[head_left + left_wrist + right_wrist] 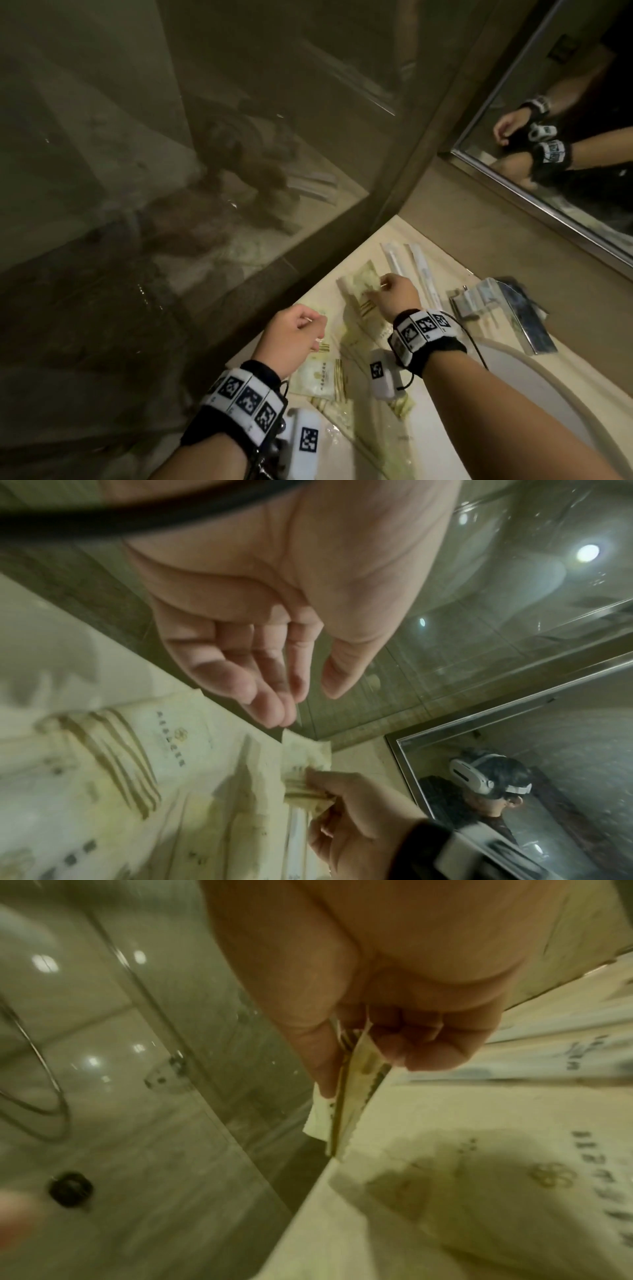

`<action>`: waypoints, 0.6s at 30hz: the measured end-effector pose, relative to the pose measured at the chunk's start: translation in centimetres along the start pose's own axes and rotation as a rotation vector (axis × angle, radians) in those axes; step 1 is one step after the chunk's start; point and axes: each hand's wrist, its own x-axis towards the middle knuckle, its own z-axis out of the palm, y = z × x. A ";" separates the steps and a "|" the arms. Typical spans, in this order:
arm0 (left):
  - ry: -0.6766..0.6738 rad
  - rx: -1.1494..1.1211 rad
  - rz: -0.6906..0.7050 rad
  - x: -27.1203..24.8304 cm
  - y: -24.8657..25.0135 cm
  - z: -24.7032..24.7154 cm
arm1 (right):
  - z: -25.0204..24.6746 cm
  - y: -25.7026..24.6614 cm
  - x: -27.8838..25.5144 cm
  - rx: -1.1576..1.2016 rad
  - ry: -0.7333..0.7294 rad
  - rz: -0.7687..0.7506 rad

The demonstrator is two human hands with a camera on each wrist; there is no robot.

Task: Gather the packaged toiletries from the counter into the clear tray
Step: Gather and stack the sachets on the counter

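Observation:
Several pale green and white toiletry packets (318, 375) lie spread on the cream counter (442, 438) beside the glass wall. My right hand (376, 287) pinches the edge of one green packet (361, 279) at the far end of the spread. In the right wrist view the packet (349, 1096) hangs between thumb and curled fingers of the right hand (359, 1069). My left hand (318, 329) hovers over the nearer packets, and the left wrist view shows this left hand (308, 704) with relaxed fingers and an empty palm. Glinting clear plastic (337, 433), possibly the tray, lies near my left wrist.
Two long white sachets (423, 274) lie past my right hand. A chrome faucet (493, 298) stands over the white basin (548, 394) on the right. A mirror (555, 144) backs the counter, and a glass shower partition (239, 154) bounds it on the left.

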 end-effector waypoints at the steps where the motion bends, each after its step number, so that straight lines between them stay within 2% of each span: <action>1: -0.011 -0.014 0.001 0.2 0.3 0.4 | -0.5 -0.1 -1.1 0.112 -0.013 -0.032; 5: -0.096 -0.159 -0.040 1.0 0.7 2.5 | -2.0 0.1 -5.3 0.576 -0.295 -0.080; 8: -0.096 -0.178 -0.054 1.2 0.2 4.0 | -2.3 1.2 -7.1 0.567 -0.464 -0.115; 10: -0.054 -0.139 -0.024 1.2 -0.3 4.5 | -2.6 2.1 -7.6 0.545 -0.509 -0.112; 11: -0.032 -0.141 -0.022 1.2 -0.6 4.6 | -2.7 2.5 -7.5 0.535 -0.478 -0.095; 13: 0.037 -0.166 -0.037 1.2 -1.1 4.2 | -3.0 3.7 -6.7 0.386 -0.292 -0.053; 15: 0.099 -0.176 -0.047 1.1 -1.6 3.5 | -2.7 5.2 -5.6 -0.041 -0.081 -0.055; 16: 0.113 -0.183 -0.055 1.0 -1.8 3.1 | -2.3 5.8 -5.3 -0.226 -0.047 -0.075; 18: 0.120 -0.198 -0.057 0.8 -2.4 2.3 | -1.1 6.7 -4.7 -0.356 -0.055 -0.122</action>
